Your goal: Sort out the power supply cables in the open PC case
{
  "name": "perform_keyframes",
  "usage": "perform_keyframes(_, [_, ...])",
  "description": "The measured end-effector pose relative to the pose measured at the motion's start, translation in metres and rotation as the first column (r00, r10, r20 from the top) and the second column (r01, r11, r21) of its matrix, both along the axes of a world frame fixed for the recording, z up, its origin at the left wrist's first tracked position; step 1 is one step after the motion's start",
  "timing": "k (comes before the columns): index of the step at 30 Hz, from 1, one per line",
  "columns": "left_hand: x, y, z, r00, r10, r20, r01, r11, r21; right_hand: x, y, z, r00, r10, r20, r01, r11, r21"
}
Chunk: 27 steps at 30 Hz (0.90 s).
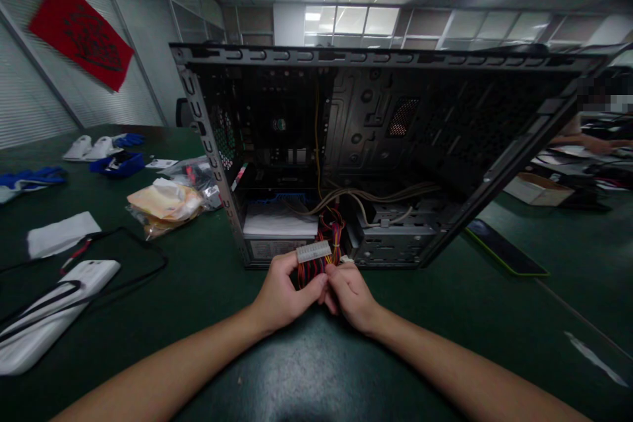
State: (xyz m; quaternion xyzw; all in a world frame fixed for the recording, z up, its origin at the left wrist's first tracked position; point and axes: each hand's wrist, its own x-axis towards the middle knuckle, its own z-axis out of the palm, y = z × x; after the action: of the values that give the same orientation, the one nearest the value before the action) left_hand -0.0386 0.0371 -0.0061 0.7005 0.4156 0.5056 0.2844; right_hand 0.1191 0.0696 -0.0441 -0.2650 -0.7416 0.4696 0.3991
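Observation:
An open computer case (346, 60) stands on the table in front of me, its inside facing my hands. My left hand (283, 291) is closed on the coloured wires just below a wide white power connector (313, 252). My right hand (352, 295) pinches the same power cable (311, 273) beside it, fingertips close to the left thumb. Red, yellow and dark wires run back from there into the case. The power supply (277, 249), with white paper (281, 219) on top, sits at the lower left inside. A metal drive cage (395, 245) is at the lower right.
To the left lie a white power strip (54, 323) with black cords, a white cloth (63, 235), a plastic bag (168, 201) and blue gloves (37, 178). A phone (507, 247) and a cardboard box (539, 189) are on the right, near another person's arm (583, 143).

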Motion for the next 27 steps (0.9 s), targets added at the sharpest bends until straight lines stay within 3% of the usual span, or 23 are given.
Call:
perform_keyframes(4, [0.0, 0.0, 0.004, 1.0, 0.024, -0.019, -0.024, 1.0, 0.02, 0.0, 0.0, 0.001, 1.0, 0.003, -0.011, -0.003, 0.999, -0.039])
perform_keyframes(10, [-0.001, 0.001, 0.0, 0.992, -0.025, 0.126, 0.044, 0.988, -0.15, 0.001, 0.0, -0.001, 1.0, -0.002, -0.025, -0.001, 0.996, -0.088])
perform_keyframes(15, [0.0, 0.001, -0.004, 0.976, -0.06, 0.208, 0.101, 0.977, -0.189, 0.001, 0.001, -0.005, 0.996, 0.016, -0.082, -0.03, 0.986, -0.164])
perform_keyframes(27, [0.005, -0.004, -0.006, 0.981, -0.138, 0.138, 0.16, 0.974, -0.162, 0.001, 0.002, 0.002, 1.0, -0.005, 0.019, 0.004, 0.997, 0.075])
